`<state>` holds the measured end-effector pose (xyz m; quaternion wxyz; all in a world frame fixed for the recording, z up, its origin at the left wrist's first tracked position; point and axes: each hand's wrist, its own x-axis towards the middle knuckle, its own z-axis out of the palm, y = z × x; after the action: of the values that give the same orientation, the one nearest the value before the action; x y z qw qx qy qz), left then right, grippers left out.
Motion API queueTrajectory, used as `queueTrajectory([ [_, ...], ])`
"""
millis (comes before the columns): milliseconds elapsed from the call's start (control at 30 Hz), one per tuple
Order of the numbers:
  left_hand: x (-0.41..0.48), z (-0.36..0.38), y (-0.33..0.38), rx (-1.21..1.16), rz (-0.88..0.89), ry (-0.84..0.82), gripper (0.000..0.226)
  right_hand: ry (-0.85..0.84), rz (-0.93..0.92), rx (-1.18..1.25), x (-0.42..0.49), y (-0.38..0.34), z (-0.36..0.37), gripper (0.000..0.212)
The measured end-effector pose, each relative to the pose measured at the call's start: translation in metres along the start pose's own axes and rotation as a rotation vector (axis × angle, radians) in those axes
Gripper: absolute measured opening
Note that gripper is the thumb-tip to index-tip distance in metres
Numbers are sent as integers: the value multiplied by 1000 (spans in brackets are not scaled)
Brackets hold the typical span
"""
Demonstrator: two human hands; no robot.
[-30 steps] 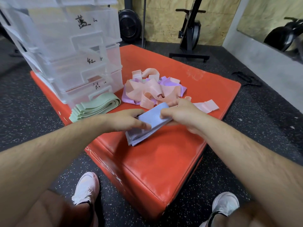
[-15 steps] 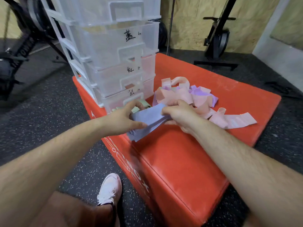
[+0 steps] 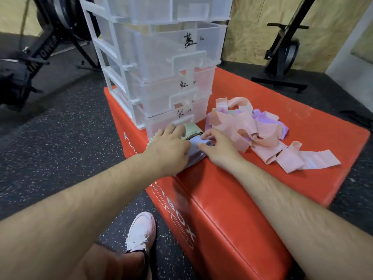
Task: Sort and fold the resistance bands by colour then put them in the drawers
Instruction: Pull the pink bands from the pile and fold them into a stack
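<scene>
A folded blue band stack (image 3: pixel 196 149) lies on the red box (image 3: pixel 232 199), held between my two hands. My left hand (image 3: pixel 168 147) presses over its left part and covers most of it. My right hand (image 3: pixel 219 147) pinches its right end. Just behind them a folded green band stack (image 3: pixel 191 129) rests against the bottom drawer. A clear plastic drawer unit (image 3: pixel 161 63) stands at the box's back left, its drawers shut and hand-labelled. A loose pile of pink bands (image 3: pixel 248 128) and purple bands (image 3: pixel 270 120) lies to the right.
One pink band (image 3: pixel 310 160) trails toward the box's right edge. A black exercise machine (image 3: pixel 282 53) stands behind on the speckled floor, another machine (image 3: pixel 30 53) at the left. My white shoe (image 3: pixel 141 231) is beside the box's near corner.
Both hands carried the blue stack left and back toward the drawer unit, beside the green stack. My head turned left, so the drawers now sit in the middle of the view.
</scene>
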<state>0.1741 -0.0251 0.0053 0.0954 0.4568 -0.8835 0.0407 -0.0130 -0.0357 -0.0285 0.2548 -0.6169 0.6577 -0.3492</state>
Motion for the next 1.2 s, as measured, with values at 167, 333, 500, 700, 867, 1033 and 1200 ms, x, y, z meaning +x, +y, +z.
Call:
queueTrajectory([
  [167,0,2,-4,13,28,-183,39,25,-207,-303,-5,4,-3,21],
  [333,0,6,-7,-39,10,-156,44,-38,-253,-409,-13,3,-7,26],
  [500,4,2,1,-50,23,-91,56,-18,-301,-442,-22,-7,-20,32],
  [700,30,-5,24,-55,69,-70,57,14,-286,-507,-31,-12,-58,34],
  [867,68,-13,59,-110,85,-70,57,-47,-187,-657,-32,-11,-115,39],
  [1033,98,2,119,-150,164,-115,56,14,-22,-675,-45,25,-168,28],
  [1200,116,18,179,-120,294,-195,54,-113,222,-717,-67,69,-192,43],
])
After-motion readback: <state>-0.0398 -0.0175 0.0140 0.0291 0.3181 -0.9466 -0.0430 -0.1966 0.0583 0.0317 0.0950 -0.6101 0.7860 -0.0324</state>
